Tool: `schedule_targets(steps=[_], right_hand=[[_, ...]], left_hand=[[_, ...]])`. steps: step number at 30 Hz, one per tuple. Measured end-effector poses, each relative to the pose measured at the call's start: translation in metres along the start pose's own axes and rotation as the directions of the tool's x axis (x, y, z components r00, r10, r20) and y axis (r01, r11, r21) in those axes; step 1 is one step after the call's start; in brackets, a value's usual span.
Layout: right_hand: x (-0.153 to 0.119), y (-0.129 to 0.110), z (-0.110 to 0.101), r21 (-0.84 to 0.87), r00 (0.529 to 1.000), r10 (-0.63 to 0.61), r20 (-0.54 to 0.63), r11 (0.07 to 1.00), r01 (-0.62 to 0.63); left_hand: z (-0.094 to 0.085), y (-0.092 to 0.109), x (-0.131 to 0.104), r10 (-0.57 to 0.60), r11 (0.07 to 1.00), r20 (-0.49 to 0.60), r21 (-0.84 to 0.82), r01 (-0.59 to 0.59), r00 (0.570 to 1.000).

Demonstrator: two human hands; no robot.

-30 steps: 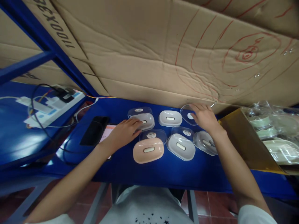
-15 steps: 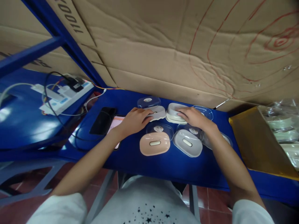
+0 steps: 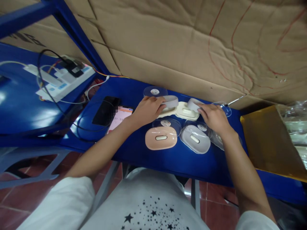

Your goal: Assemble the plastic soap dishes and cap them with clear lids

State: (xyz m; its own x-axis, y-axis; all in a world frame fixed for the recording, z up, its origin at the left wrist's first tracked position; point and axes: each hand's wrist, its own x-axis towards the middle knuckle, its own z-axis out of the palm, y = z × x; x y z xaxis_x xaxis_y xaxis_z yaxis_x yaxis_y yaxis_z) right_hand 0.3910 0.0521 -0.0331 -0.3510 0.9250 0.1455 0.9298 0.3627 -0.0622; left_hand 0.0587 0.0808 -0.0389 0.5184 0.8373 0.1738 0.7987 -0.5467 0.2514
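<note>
My left hand (image 3: pixel 150 110) grips a pale grey oval part (image 3: pixel 171 101), tilted above a cream dish whose rim shows beneath. My right hand (image 3: pixel 213 116) holds another pale grey part (image 3: pixel 193 104) on edge, at the right side of a cream oval dish (image 3: pixel 187 111). Nearer me on the blue table (image 3: pixel 144 159) lie a peach oval dish (image 3: pixel 157 143) and a grey oval dish (image 3: pixel 200 147), each with a small cream bar at its centre. Clear lids with round stickers (image 3: pixel 154 92) lie behind and between them.
Two phones, one black (image 3: pixel 103 111) and one lit (image 3: pixel 118 119), lie at the left by cables and a power strip (image 3: pixel 69 86). An open brown box (image 3: pixel 268 140) stands at the right, near wrapped dishes (image 3: pixel 297 127). Cardboard (image 3: pixel 168 41) rises behind.
Both hands have lifted and tilted the grey parts off the cream dishes, which now show more. The camera view has shifted slightly.
</note>
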Motion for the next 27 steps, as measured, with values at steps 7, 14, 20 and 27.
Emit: schedule_targets(steps=[7,14,20,27], right_hand=[[-0.058,-0.057,-0.024,0.015,0.995,0.048,-0.087,0.999,-0.046],[-0.153,-0.103,0.000,0.039,0.994,0.102,-0.049,0.994,-0.100],[-0.153,-0.102,0.014,0.011,0.996,0.087,-0.014,0.996,-0.087],[-0.150,-0.098,-0.001,0.151,0.996,0.090,-0.026,0.985,-0.086]], left_hand=[[-0.013,0.019,-0.019,-0.009,1.000,-0.204,0.017,0.012,0.979],[-0.010,0.056,-0.134,0.202,0.976,-0.060,-0.073,-0.206,0.977],[0.024,0.071,-0.149,0.163,0.985,-0.027,0.060,-0.161,0.986],[0.020,0.077,-0.152,0.168,0.986,0.000,0.012,-0.168,0.986]])
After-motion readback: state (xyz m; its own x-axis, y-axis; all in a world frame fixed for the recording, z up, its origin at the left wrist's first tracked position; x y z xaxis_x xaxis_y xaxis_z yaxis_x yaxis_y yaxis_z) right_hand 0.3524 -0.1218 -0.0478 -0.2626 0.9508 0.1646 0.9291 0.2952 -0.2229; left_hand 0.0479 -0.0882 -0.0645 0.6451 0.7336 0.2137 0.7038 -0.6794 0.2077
